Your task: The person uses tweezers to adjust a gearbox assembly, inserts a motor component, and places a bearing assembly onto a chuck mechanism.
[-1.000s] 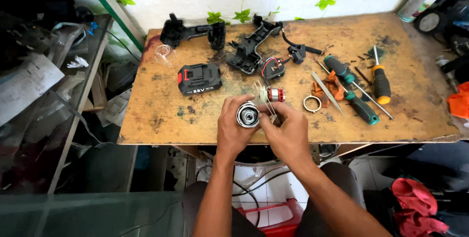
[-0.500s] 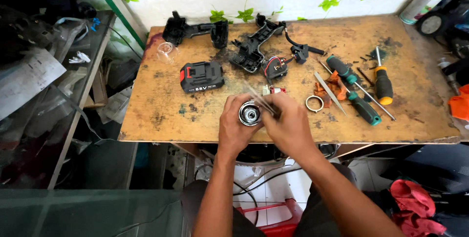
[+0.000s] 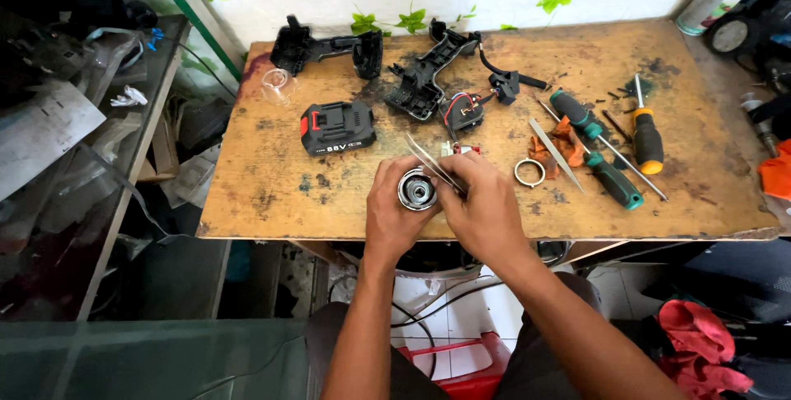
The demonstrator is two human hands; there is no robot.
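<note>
My left hand [image 3: 394, 215] sat just below the middle of the frame, fingers curled tight around a small round metal part [image 3: 417, 189] with its open end facing up at me. My right hand [image 3: 484, 206] was pressed in beside it, fingers pinched narrow on a pair of slim metal tweezers [image 3: 432, 163] whose shaft slanted up and to the left over the rim of the round part. Both hands hovered over the near edge of the worn wooden table [image 3: 272, 194]. Just past my right knuckles lay a small red and silver piece [image 3: 458, 149], partly hidden, and to the right of it a loose metal ring [image 3: 530, 173] beside an orange rag [image 3: 550, 148]. A thin metal strip [image 3: 555, 143] lay slanted next to the rag, and further right were two green-handled screwdrivers [image 3: 595, 150] and an orange-handled one [image 3: 646, 133]. Left of the middle a black battery pack with red trim [image 3: 336, 126] lay flat. Beyond that, toward the top of the frame, an opened black tool shell [image 3: 422, 79] lay with a wired switch [image 3: 463, 108] touching it, another black shell half [image 3: 329, 46] sat at the upper left, and a clear plastic ring [image 3: 276, 81] lay near the table's far left corner.
</note>
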